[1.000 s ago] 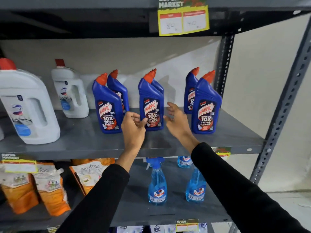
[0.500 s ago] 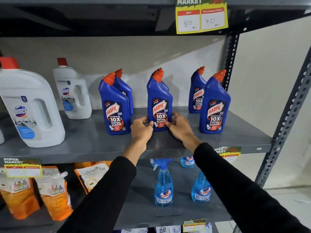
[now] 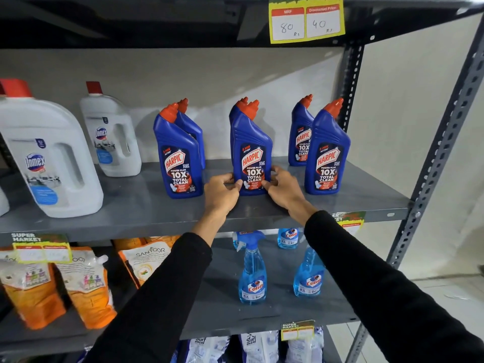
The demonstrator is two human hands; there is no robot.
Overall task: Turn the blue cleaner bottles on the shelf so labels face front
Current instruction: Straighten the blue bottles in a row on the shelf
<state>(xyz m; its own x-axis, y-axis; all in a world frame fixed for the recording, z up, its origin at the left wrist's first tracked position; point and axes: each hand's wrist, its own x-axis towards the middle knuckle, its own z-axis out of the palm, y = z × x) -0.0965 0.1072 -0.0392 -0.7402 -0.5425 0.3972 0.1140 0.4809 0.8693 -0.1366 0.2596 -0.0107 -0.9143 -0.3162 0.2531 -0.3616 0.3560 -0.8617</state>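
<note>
Blue cleaner bottles with orange caps stand in three pairs on the grey shelf [image 3: 146, 205]. The middle front bottle [image 3: 251, 150] shows its label to the front. My left hand [image 3: 222, 192] grips its lower left side and my right hand [image 3: 281, 188] its lower right side, thumbs on the label's bottom corners. Another bottle stands hidden right behind it, only its cap showing. The left front bottle [image 3: 178, 155] and right front bottle [image 3: 326, 150] also face front. Behind the right one a bottle [image 3: 301, 134] shows its label; the left rear bottle [image 3: 192, 132] is mostly hidden.
Two white jugs [image 3: 49, 155] [image 3: 111, 132] stand left on the same shelf. A steel upright [image 3: 434, 155] bounds the right end. A yellow price tag [image 3: 306, 20] hangs from the shelf above. Blue spray bottles [image 3: 252, 271] and orange pouches [image 3: 86, 286] fill the shelf below.
Both hands came in from beside the middle bottle and closed on its base. Its label now faces squarely front, and the view has moved closer.
</note>
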